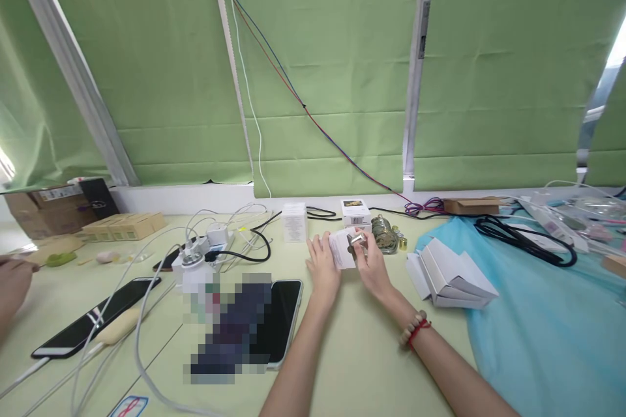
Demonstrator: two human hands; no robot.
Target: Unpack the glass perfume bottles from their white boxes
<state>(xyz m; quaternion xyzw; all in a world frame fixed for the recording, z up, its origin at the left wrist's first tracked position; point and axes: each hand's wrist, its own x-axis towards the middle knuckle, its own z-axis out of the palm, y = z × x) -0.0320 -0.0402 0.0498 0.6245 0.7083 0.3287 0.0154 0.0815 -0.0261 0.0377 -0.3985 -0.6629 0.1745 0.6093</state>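
White small box (341,249) pinched in left hand (323,265) | right hand (372,262) fingers closed on metallic piece (357,242) | best kept square to opening, box steadied, no forcing

— What is held between the hands?
— A small white carton (341,250) is held upright, just above the pale green tabletop, its printed face turned sideways.
— And at its open end?
— A small metallic piece (357,242) is seen there, touching the carton; its exact form cannot be told.
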